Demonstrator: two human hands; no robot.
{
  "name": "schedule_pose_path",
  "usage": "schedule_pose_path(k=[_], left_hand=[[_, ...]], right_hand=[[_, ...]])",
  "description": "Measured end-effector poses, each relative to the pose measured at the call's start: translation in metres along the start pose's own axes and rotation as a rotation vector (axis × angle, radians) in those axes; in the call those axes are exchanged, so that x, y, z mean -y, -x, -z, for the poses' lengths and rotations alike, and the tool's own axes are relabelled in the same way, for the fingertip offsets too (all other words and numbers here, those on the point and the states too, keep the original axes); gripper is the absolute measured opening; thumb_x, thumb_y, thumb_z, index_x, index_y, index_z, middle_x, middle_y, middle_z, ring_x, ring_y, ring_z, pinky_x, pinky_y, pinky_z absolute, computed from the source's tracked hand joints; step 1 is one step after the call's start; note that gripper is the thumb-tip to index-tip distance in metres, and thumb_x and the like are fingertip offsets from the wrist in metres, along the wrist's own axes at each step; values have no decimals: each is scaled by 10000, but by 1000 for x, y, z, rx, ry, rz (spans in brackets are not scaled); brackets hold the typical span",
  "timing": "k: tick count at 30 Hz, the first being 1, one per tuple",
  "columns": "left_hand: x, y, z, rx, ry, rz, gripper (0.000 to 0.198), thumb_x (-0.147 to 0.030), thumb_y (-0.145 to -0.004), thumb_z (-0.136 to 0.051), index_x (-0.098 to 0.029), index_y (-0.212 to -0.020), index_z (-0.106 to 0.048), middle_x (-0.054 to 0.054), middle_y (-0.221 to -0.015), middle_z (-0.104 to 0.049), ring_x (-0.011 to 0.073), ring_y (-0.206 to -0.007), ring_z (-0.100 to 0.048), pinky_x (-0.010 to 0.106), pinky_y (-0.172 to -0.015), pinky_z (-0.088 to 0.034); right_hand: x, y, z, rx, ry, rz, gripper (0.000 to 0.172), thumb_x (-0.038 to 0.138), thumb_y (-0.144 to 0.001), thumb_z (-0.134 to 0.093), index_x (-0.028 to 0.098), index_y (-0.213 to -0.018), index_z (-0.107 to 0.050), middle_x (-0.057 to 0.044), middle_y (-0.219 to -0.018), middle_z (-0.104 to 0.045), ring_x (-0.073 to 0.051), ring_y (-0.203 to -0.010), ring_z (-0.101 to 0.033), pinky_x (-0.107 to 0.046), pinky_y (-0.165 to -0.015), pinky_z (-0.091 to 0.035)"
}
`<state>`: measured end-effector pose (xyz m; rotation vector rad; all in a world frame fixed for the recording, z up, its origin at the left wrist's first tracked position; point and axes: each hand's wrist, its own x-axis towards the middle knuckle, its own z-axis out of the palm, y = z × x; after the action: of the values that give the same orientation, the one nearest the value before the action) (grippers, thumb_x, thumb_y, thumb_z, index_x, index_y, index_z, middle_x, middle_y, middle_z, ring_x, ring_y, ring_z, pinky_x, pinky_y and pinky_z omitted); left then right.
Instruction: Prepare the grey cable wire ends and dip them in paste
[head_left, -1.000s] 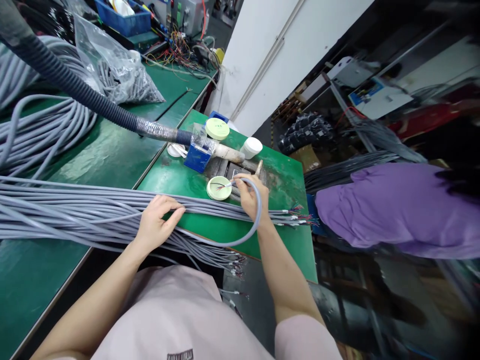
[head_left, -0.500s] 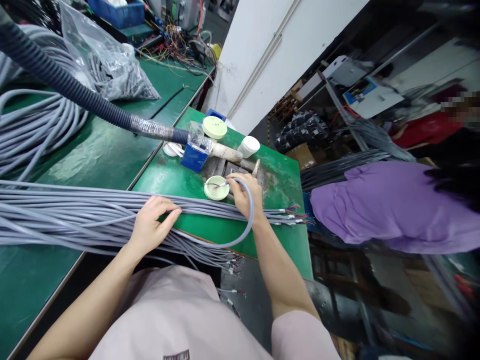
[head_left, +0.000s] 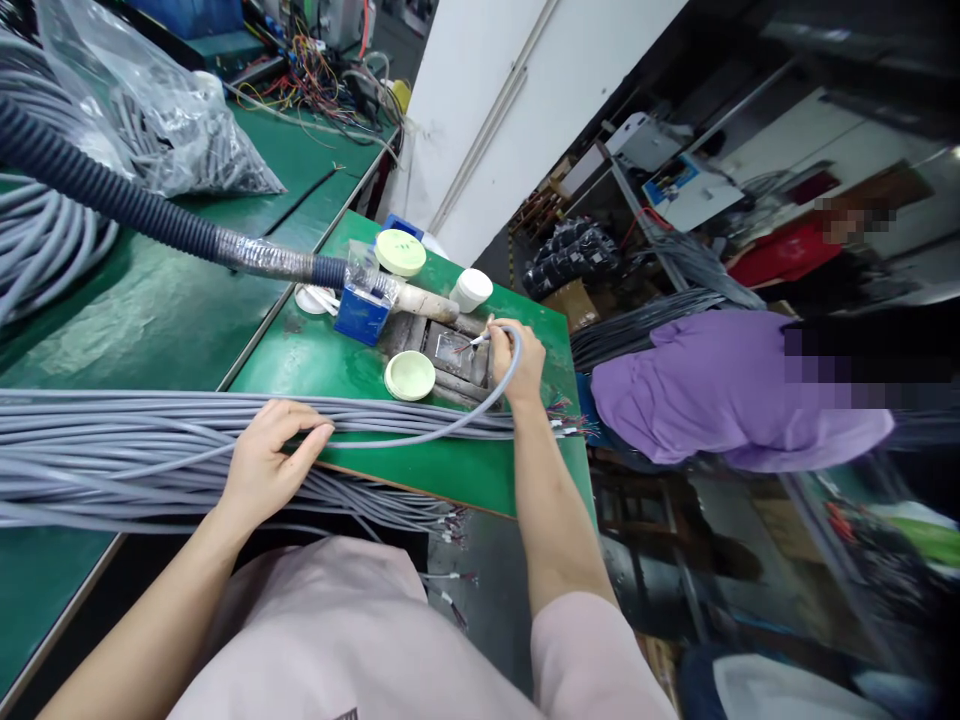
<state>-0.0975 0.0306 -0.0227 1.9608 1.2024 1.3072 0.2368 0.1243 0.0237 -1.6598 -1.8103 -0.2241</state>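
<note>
My right hand pinches a grey cable close to its stripped end. The thin wires of that end hang over a small square solder pot with a shiny surface. From the hand the cable bends down and runs left toward my left hand. My left hand lies over a bundle of grey cables, its fingers curled on them and its thumb alongside. Just left of the pot stands a round pale-green tub. Coloured wire ends show at the bundle's right tip.
A ribbed hose ends in a nozzle beside the pot, near a blue box. Behind are a yellow-green lid and a white jar. Another bundle hangs at the table's front edge. A person in purple is at right.
My right hand has carried the cable's wire end from the pale-green tub rightward to over the solder pot. The view has shifted somewhat; my left hand stays on the bundle.
</note>
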Motion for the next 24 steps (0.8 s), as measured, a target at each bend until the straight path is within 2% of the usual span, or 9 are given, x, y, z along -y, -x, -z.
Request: schedule_pose_path(k=[7,16,18,20,22,24], left_hand=[[1,-1,0,15,-13,18,106,-243,-821,-592,-195,-837,-685,39,-812,-680,176,-798,-608,330,-751,-478],[0,-2,0,17,-11,17,90,-225,-820,-598,-195,-826,-683,34,-804,-672,168,-784,-598,323,-745,-470],[0,-2,1,11,2,33,93,-235,-814,-606,-196,-826,-689,35,-802,-675,172,-785,-602,326,-752,-471],[-2,-2,1,-2,48,70,97,-241,-812,-613,-198,-829,-697,35,-804,-679,175,-794,-605,325,-766,-474],[-6,-2,-3,6,157,147,121,-259,-821,-607,-201,-853,-708,40,-830,-684,177,-819,-611,317,-775,-481],[-16,-4,-12,67,330,249,162,-288,-830,-602,-200,-898,-720,51,-871,-689,178,-843,-619,304,-771,-490]], right_hand=[[-20,-4,-18,23,18,-18,245,314,-900,-441,205,-849,-654,-61,-859,-719,-216,-819,-625,-331,-784,-459],[-25,-6,-29,93,40,-45,254,313,-897,-438,192,-838,-654,-79,-826,-712,-225,-780,-618,-341,-766,-458],[-19,-4,-20,66,16,-42,246,310,-895,-445,191,-846,-655,-81,-840,-713,-229,-796,-620,-355,-780,-462],[-5,4,-1,4,-35,-17,230,307,-895,-457,198,-872,-657,-73,-872,-711,-229,-834,-621,-369,-804,-465],[15,19,23,-58,-128,27,211,296,-902,-464,215,-912,-658,-61,-909,-702,-218,-881,-621,-372,-827,-470],[39,42,45,-65,-247,101,199,247,-899,-481,239,-983,-662,-55,-940,-693,-204,-881,-626,-364,-791,-491]])
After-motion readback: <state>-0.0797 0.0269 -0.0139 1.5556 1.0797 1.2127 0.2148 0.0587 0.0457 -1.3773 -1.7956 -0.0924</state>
